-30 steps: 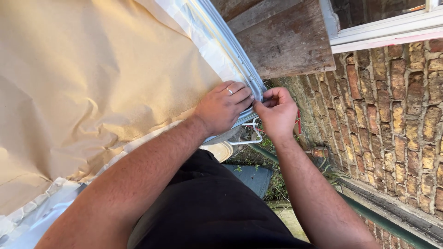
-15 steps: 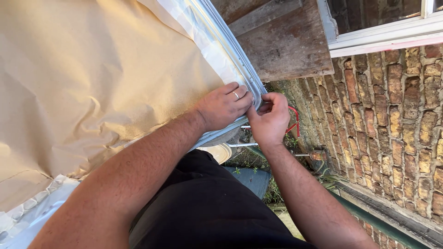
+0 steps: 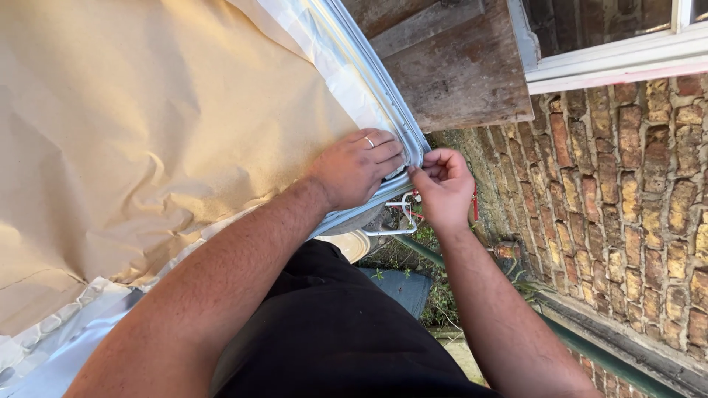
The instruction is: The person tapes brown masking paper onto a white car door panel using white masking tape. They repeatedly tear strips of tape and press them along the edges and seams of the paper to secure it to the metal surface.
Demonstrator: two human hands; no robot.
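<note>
My right hand [image 3: 441, 188] pinches the pale tape edge [image 3: 410, 158] at the panel's rounded corner, fingers curled tight. My left hand [image 3: 356, 168] lies flat, palm down, pressing the tan masking paper [image 3: 147, 125] just beside it. Both forearms reach forward, the brick wall [image 3: 627, 206] to the right.

My right hand [image 3: 441, 188] has lifted off the silver tape edge [image 3: 402, 140] slightly, fingers [image 3: 428, 163] now curled and pinching at the corner, centre-right of frame. My left hand [image 3: 358, 168] has slid a little flatter onto the brown paper [image 3: 147, 125]. View shifted marginally downward.
</note>
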